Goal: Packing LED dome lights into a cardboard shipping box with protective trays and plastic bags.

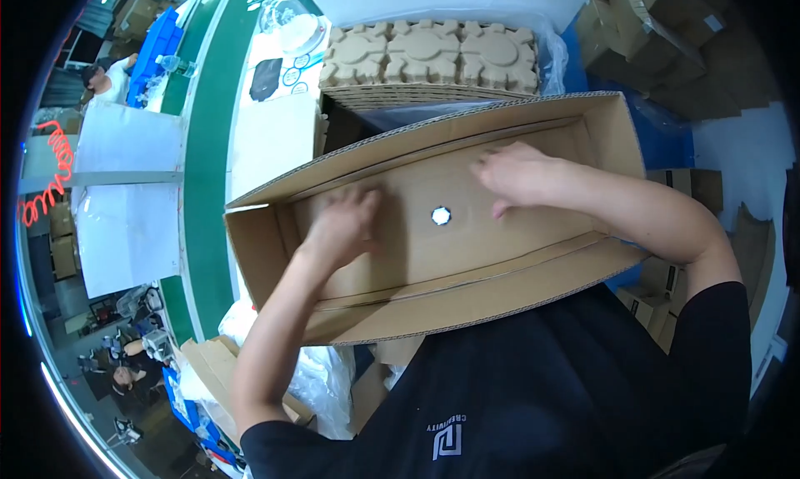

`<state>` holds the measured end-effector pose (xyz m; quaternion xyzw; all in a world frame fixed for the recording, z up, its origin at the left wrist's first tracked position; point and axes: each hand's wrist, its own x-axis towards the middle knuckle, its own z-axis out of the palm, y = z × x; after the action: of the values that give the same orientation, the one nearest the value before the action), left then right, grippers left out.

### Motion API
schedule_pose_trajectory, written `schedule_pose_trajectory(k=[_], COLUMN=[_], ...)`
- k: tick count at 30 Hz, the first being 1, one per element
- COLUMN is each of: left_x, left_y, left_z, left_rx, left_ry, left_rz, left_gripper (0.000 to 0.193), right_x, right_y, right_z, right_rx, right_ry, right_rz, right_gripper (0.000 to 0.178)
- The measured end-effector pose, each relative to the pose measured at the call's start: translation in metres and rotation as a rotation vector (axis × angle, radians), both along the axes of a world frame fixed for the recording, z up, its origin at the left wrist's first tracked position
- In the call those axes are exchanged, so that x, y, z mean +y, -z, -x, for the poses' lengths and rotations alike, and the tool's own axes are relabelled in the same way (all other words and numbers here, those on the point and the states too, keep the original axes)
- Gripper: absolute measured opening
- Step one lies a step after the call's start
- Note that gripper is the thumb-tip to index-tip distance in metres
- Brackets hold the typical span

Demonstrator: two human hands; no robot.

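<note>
A long open cardboard box [442, 266] lies slantwise in front of my body, its flaps standing up around it. My left hand [342, 225] is inside its left part, fingers bent and apart, slightly blurred, with nothing seen in them. Over the right part of the box floor is my right hand [518, 177], fingers spread loosely, thumb apart, also holding nothing that shows. Whether either hand touches the floor of the box I cannot tell. Between the hands, a small white spot with a dark rim [441, 216] shows in the box floor.
Behind the box stands a stack of moulded pulp trays [429, 54]. A green-edged bench [208, 146] runs along the left, with people working beyond it. Cardboard boxes [650, 29] are piled at the far right. Clear plastic bags [325, 387] hang below the box's left end.
</note>
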<state>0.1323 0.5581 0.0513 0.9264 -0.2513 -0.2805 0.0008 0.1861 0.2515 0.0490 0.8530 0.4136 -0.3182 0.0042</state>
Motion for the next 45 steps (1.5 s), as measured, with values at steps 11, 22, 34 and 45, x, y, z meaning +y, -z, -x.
schedule_pose_trajectory(k=[11, 22, 34, 45], left_x=[0.052, 0.061, 0.038, 0.047], left_y=[0.016, 0.004, 0.013, 0.028], left_z=[0.016, 0.006, 0.007, -0.013], left_rx=[0.019, 0.079, 0.061, 0.162], left_ry=[-0.210, -0.497, -0.021, 0.071], left_rz=[0.139, 0.277, 0.135, 0.193], left_gripper=[0.021, 0.009, 0.058, 0.071], right_x=[-0.054, -0.049, -0.044, -0.033], right_y=[0.002, 0.004, 0.027, 0.030], right_z=[-0.001, -0.011, 0.008, 0.013], right_rx=[0.056, 0.076, -0.076, -0.119], right_ry=[0.064, -0.007, -0.182, -0.179], right_rz=[0.203, 0.208, 0.240, 0.364], right_gripper=[0.022, 0.024, 0.044, 0.063])
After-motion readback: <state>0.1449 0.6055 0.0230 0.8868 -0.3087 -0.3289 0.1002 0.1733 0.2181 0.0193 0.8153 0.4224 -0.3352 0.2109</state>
